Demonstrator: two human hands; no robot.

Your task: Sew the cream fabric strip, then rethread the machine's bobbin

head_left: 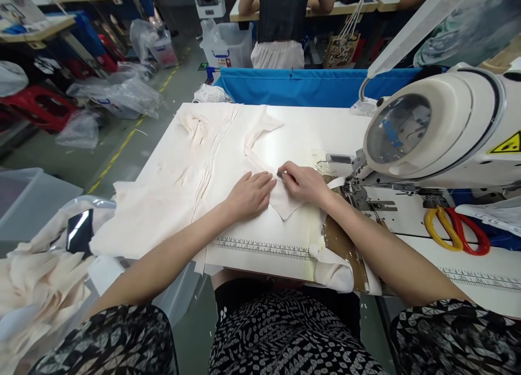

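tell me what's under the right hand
Part of a pale cloth on the table shows from under the right hand. The hand covers the rest, so anything directly beneath it can't be seen.

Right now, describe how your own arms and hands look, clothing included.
The left hand and right hand are ungloved, with no watch or bracelet showing. The left forearm and right forearm are bare. The left sleeve and right sleeve are loose, black with a pale geometric print.

At left, we are viewing a black phone (79, 232), a red stool (38, 105), and a yellow line (115, 157) crossing the floor (140, 150).
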